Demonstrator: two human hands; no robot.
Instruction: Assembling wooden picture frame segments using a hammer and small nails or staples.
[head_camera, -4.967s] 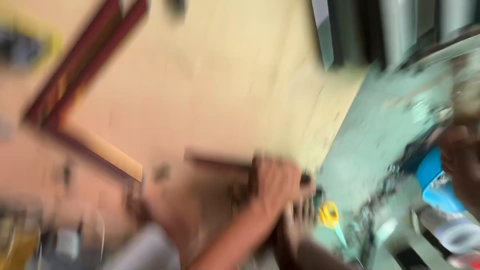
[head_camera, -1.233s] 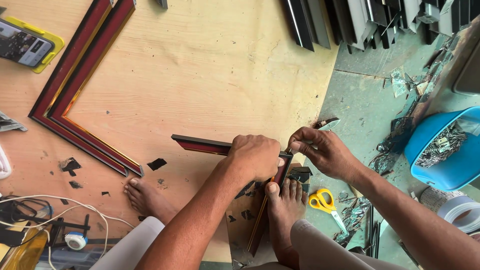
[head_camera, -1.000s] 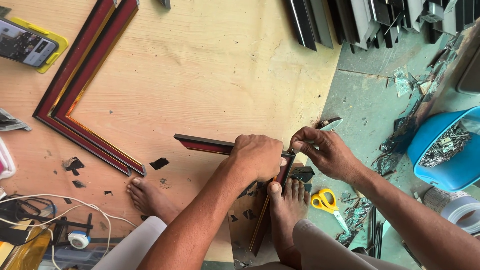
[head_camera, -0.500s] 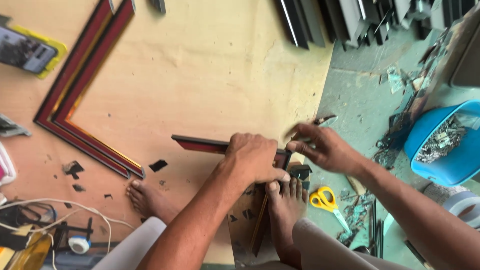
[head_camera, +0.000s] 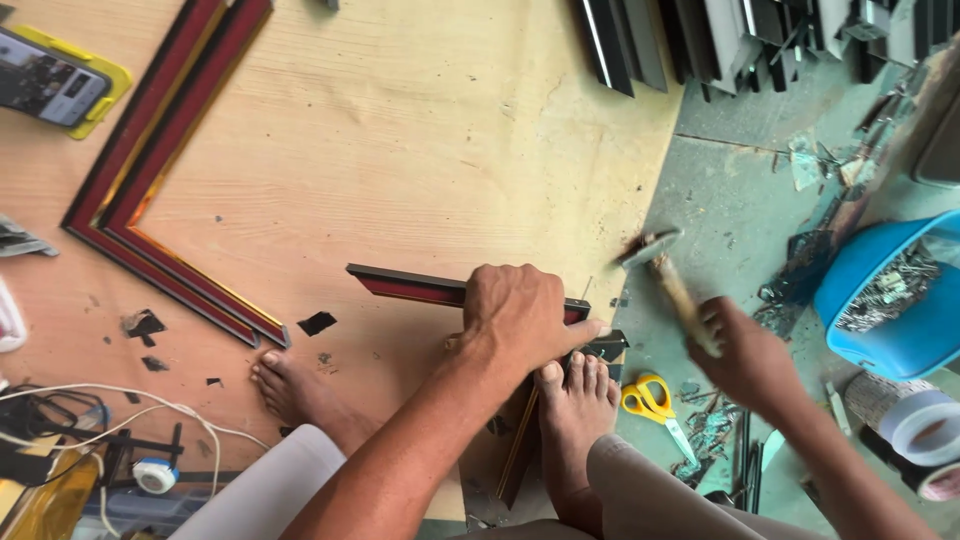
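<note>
Hands: two, both bare.
Left hand (head_camera: 520, 315): pressed palm-down on the corner where two frame pieces meet, fingers curled over the top piece, thumb stretched toward the joint.
Right hand (head_camera: 745, 355): fingers wrapped tight round the wooden handle of one hammer (head_camera: 665, 270), raised off the board and blurred.
Frame pieces in hand: two; one dark red moulding strip (head_camera: 410, 288) lies flat across the plywood board (head_camera: 420, 140), a second strip (head_camera: 515, 455) runs down from the joint beside the right foot.
Feet: two, bare; left foot (head_camera: 295, 390) on the board, right foot (head_camera: 575, 410) just beside the joint.
Joined frame corners: two L-shaped red and gold ones (head_camera: 150, 180), nested, well apart at upper left.
Scissors: one pair, yellow handles (head_camera: 650, 400), on the green floor near the right foot.
Basin: one blue basin (head_camera: 880, 300), holding small metal bits.
Tape rolls: two (head_camera: 915, 425) at lower right.
Phone: one, in a yellow case (head_camera: 55, 80), top left.
Offcuts: several black chips (head_camera: 318, 323) scattered on the board.
</note>
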